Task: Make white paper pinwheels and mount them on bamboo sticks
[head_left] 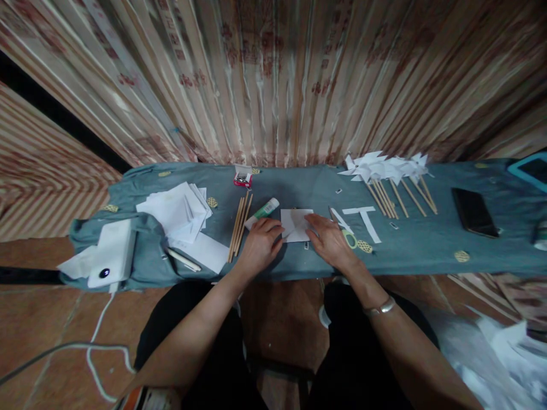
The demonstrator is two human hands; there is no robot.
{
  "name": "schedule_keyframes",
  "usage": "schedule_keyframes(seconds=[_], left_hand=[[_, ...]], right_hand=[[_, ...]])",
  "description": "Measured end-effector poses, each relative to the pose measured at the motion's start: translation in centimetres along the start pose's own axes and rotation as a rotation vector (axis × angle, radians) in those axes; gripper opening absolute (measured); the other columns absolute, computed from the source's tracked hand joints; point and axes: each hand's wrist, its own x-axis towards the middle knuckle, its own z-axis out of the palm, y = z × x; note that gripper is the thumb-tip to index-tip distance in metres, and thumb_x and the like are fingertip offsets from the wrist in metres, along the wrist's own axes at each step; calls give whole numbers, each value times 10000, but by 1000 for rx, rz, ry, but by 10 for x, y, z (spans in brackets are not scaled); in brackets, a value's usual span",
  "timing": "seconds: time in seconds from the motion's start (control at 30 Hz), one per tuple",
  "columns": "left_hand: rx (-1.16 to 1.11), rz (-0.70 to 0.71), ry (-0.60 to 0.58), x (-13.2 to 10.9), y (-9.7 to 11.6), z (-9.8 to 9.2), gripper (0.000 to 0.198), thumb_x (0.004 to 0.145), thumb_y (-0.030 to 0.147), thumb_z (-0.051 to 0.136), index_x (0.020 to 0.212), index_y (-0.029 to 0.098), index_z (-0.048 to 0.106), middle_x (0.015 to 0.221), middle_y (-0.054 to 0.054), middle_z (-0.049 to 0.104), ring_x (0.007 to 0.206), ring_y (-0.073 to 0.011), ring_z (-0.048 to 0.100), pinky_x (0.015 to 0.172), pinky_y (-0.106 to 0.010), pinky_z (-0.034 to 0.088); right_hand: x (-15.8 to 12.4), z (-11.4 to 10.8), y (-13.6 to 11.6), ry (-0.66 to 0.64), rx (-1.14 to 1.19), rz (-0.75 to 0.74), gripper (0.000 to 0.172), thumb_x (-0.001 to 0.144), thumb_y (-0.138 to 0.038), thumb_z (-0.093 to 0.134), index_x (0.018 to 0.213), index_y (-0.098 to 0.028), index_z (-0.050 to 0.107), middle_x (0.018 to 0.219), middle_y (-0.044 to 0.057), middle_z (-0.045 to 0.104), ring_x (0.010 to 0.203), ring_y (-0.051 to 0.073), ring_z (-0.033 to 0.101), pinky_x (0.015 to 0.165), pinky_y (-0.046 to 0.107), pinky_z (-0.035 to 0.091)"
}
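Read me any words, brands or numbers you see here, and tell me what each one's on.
None can be read clearly.
Tube: label print too small.
Red box: print too small.
Curtain: red marks, too blurred to call writing.
Cloth: tiny marks, too small.
Square paper: no writing visible.

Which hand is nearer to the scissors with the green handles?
Right: the right hand is just left of the scissors; the left hand is farther left, across the white paper.

On our tabletop [419, 245] we have a paper square [294, 226] mid-scene; left of it a glue stick [263, 212], sticks [240, 226], then stacked sheets [182, 209]; right of it scissors [349, 234], then pinwheels [380, 169] toward the far edge, then a phone [474, 212]
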Motion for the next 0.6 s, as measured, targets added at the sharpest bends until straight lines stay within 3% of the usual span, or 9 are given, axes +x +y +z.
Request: schedule_keyframes(seconds=[0.17,0.33,0.47,0.6], left_hand=[[-25,39,-35,2,4,9,286,909,186,621,1189,154,673,1321,-136,641,1262,-293,545,1055,-489,476],[22,-92,108,6,-13,-2,381,912,219,615,1286,142,619,1409,-143,580,1322,-309,496,1133,-502,417],[59,-219,143,8,-35,-4,484,870,218,658,1336,124,567,1389,-179,588,1308,-336,525,1135,-535,405],[66,-288,105,11,-46,2,432,860,157,635,1290,126,593,1266,-177,672,1210,-326,611,1109,-550,426]], right_hand=[[1,3,0,-23,-16,-15,419,966,-270,436,1307,-104,614,1333,174,664,1246,293,613,1099,477,453],[0,8,-1,-49,-52,-27,410,959,-262,441,1291,-103,621,1329,180,663,1231,309,612,1089,496,454],[0,9,-1,-51,-66,-37,404,955,-259,455,1286,-96,619,1323,188,662,1231,308,608,1095,491,447],[1,7,-2,-76,-80,-44,405,958,-263,452,1305,-118,604,1327,187,658,1234,312,603,1091,510,440]])
